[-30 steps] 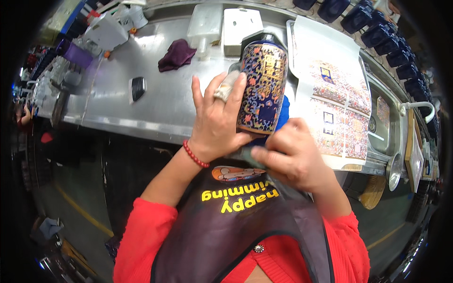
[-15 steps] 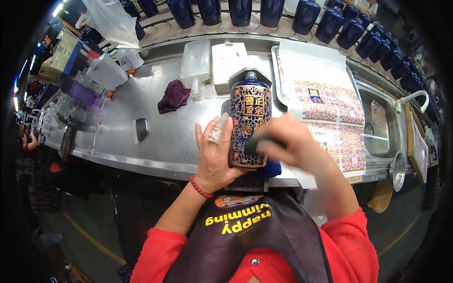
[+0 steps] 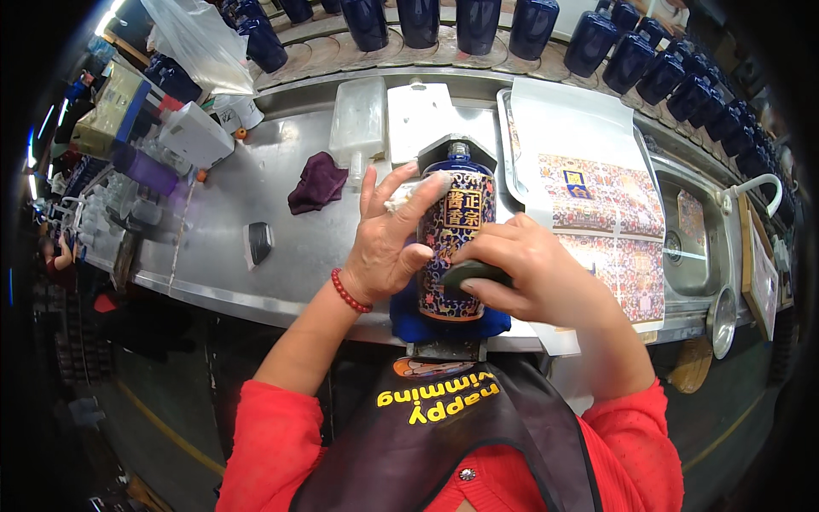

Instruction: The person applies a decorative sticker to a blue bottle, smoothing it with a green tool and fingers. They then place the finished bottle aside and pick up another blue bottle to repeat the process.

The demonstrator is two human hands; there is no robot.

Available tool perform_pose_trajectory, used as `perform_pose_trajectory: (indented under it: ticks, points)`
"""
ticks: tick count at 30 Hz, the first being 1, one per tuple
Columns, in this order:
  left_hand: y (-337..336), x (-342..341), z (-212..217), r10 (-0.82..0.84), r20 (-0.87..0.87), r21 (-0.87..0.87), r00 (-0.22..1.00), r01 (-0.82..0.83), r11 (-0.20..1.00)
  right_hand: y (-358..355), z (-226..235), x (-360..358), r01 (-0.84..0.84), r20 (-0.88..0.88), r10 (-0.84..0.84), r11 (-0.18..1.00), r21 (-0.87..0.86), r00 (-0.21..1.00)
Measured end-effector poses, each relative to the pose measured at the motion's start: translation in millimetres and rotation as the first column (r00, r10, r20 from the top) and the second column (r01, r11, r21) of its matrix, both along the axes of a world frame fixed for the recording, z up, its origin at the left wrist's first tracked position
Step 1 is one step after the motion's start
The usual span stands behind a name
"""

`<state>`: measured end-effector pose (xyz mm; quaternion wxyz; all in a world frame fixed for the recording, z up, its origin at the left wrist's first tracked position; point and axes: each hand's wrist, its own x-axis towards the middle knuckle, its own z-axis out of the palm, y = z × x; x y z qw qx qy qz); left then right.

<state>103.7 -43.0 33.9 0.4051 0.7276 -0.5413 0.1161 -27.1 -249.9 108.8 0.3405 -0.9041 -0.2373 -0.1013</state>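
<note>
A dark blue bottle (image 3: 458,209) with an ornate floral decal lies back on a stand, its neck away from me. My right hand (image 3: 520,264) grips a dark flat scraper (image 3: 474,272) and presses it against the decal on the lower front. Fingers spread, my left hand (image 3: 388,230) rests at the bottle's left side, with the index fingertip on the decal's upper edge and the thumb by its side. White wrapping (image 3: 398,205) shows at the left fingers. Beneath the bottle's base lies a blue cloth (image 3: 408,321).
Printed decal sheets (image 3: 601,200) lie on a tray to the right, beside a sink (image 3: 687,235). A purple cloth (image 3: 317,182), a dark pad (image 3: 259,243) and a clear plastic container (image 3: 358,119) are on the steel bench. Several blue bottles (image 3: 479,26) line the far conveyor.
My left hand has shifted up from the bottle's lower side to its upper decal. The right hand has slowed, the scraper now flat on the decal. The conveyor bottles have moved.
</note>
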Motion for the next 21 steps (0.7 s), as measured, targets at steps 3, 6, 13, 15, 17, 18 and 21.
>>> perform_pose_trajectory:
  ticks: [3,6,13,15,17,18,21]
  points:
    - [4,-17,-12,0.078,-0.241,-0.111,0.967,-0.107,0.988,2,4,41,0.255,0.201,-0.231,0.961,-0.104,0.952]
    - [8,-43,-22,0.101,-0.449,-0.186,0.888,-0.203,0.961,0,-2,62,0.232,0.358,-0.111,0.92,-0.315,0.927]
    - [30,-87,-13,0.165,-0.111,0.093,0.98,-0.155,0.984,7,26,48,0.452,0.553,-0.226,0.835,-0.314,0.802]
    - [28,-91,-10,0.186,-0.021,0.165,0.982,-0.18,0.97,17,27,19,0.179,0.424,-0.026,0.929,-0.325,0.905]
    - [24,-91,-10,0.243,0.026,0.204,0.97,-0.243,0.948,15,31,8,-0.1,0.027,0.106,0.98,-0.17,0.994]
    - [23,-90,-9,0.26,0.043,0.181,0.965,-0.263,0.948,9,27,13,-0.126,0.063,0.126,0.992,0.004,0.99]
    - [21,-89,-9,0.257,0.103,0.167,0.961,-0.271,0.948,-11,10,36,0.422,0.133,-0.442,0.893,0.155,0.887]
